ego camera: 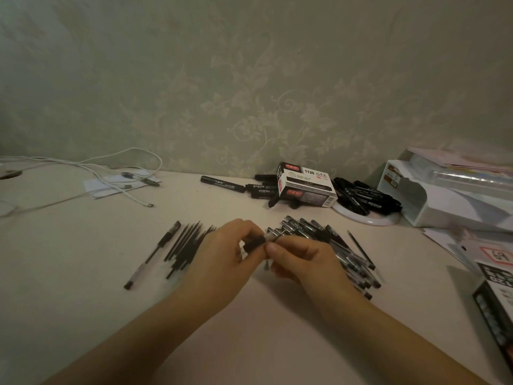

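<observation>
Clearly legible is "1120" in black on the white top of a black-and-white marker box (305,184), beside Chinese characters and red brand patches too small to read. A lone marker (222,183) lying left of it seems to carry the same number. At the right edge a red-bordered label (498,255) shows two upside-down characters I cannot read with certainty. Both hands meet over the middle of the pale table (83,273). The left hand (222,254) curls round the dark grip end of a pen (262,240), held just above the surface, and the right hand (302,259) pinches its clear barrel. A pile of pens (341,251) lies under and beyond the right hand, with black refills (184,245) fanned out to the left. Behind, more markers (363,194) rest on a white plate (369,219), a white cable (119,173) trails at left, and greenish floral wallpaper (249,93) covers the wall in dim light.
</observation>
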`<state>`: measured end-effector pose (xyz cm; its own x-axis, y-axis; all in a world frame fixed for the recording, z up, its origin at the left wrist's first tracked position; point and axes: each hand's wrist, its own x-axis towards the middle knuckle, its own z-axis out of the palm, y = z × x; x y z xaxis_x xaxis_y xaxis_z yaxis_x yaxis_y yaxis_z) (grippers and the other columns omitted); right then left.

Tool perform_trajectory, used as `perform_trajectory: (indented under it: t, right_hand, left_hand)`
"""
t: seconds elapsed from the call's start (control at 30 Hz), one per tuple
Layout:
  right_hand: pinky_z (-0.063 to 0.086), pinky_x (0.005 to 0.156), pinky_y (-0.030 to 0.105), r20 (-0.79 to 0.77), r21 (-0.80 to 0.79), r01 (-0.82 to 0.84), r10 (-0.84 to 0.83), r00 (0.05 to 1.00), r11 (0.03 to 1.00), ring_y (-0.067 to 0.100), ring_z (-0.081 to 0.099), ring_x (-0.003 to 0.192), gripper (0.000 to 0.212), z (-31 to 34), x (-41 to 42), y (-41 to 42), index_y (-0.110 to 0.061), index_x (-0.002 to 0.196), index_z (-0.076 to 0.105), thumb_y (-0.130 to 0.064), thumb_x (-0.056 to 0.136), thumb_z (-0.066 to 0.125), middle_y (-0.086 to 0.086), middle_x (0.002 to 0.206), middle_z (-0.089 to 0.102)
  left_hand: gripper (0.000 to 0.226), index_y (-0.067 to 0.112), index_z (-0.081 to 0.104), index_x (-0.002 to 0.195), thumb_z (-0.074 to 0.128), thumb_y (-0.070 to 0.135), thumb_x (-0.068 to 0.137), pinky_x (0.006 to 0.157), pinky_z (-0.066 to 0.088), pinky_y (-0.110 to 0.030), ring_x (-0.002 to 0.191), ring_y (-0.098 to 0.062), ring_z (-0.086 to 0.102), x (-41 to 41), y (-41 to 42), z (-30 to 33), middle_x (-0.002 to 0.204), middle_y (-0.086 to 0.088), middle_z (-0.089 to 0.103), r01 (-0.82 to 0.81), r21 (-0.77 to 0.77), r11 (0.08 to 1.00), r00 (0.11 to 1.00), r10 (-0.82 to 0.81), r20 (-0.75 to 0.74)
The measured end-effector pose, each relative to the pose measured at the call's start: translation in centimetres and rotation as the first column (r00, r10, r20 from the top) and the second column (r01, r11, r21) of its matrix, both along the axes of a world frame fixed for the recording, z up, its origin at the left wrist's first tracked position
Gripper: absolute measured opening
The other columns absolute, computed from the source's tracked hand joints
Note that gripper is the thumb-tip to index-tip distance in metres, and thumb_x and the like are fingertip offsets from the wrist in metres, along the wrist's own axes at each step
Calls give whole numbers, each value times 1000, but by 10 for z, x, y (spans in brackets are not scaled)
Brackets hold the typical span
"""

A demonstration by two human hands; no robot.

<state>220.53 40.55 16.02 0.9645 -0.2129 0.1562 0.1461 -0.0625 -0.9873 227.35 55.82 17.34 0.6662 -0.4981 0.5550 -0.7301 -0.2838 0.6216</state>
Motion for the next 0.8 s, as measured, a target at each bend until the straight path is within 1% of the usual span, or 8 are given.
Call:
perform_trajectory:
  t: [0.1, 0.2, 0.33, 0.4, 0.47, 0.6, 0.7, 0.8]
  right_hand:
    - [54, 71, 19, 2, -5, 17, -17, 1000, 1000, 11, 69, 77, 24, -1, 1, 0, -28, 98, 79, -35, 76, 74, 2, 92, 77]
    - [54, 70, 19, 22, 14, 69, -69, 997, 998, 11, 69, 75, 18, -2, 3, -1, -27, 99, 79, -32, 84, 69, 3, 90, 77]
    - [54, 64, 19, 11, 189, 280, -287, 958, 941, 11, 67, 71, 21, -2, 8, -13, -13, 96, 72, -21, 100, 53, 4, 80, 73]
    - [53, 58, 19, -4, 228, 394, -404, 915, 890, 8, 64, 64, 24, 0, 9, -21, -13, 93, 66, -22, 103, 46, -1, 71, 71]
    - [51, 57, 21, 7, 258, 453, -470, 883, 854, 6, 62, 60, 25, 2, 9, -27, -15, 92, 63, -24, 105, 43, -3, 68, 70]
    - [52, 58, 21, 4, 319, 435, -460, 888, 842, 7, 63, 61, 25, 2, 11, -27, -15, 93, 63, -26, 105, 43, 0, 72, 71]
    - [52, 57, 21, -8, 329, 414, -436, 900, 849, 8, 63, 60, 25, 0, 12, -25, -14, 94, 63, -26, 104, 44, 2, 73, 72]
    - [53, 56, 20, -6, 338, 418, -442, 897, 843, 7, 62, 59, 24, 0, 12, -26, -12, 93, 62, -24, 104, 44, 2, 72, 72]
  left_hand:
    - [1, 23, 67, 88, 67, 23, 88, 54, 36, -4, 61, 12, 51, 3, 1, -1, 70, 19, 56, 37, 1, 999, 999, -37, 17]
    - [5, 28, 65, 94, 65, 26, 89, 56, 37, -5, 63, 11, 51, 4, 2, -4, 77, 17, 59, 56, 39, 998, 998, -56, 3]
    - [16, 32, 60, 108, 50, 36, 96, 57, 37, -6, 63, 10, 50, 5, 2, -9, 81, 15, 55, 90, 114, 989, 992, -79, -97]
    - [20, 31, 59, 112, 45, 33, 99, 60, 38, -7, 66, 11, 50, 7, 3, -9, 83, 15, 54, 85, 145, 986, 993, -71, -97]
    - [20, 31, 60, 112, 46, 31, 98, 60, 38, -8, 65, 10, 50, 8, 4, -9, 82, 16, 53, 74, 148, 986, 993, -60, -100]
    - [18, 32, 62, 109, 48, 30, 98, 63, 38, -6, 67, 9, 50, 8, 5, -11, 80, 16, 54, 89, 136, 987, 992, -74, -106]
    - [18, 34, 62, 108, 48, 32, 97, 61, 39, -9, 63, 3, 49, 10, 5, -13, 80, 16, 55, 91, 116, 989, 989, -76, -124]
    - [18, 35, 62, 108, 48, 33, 97, 59, 40, -10, 62, 1, 49, 12, 4, -14, 81, 15, 56, 90, 114, 989, 988, -74, -135]
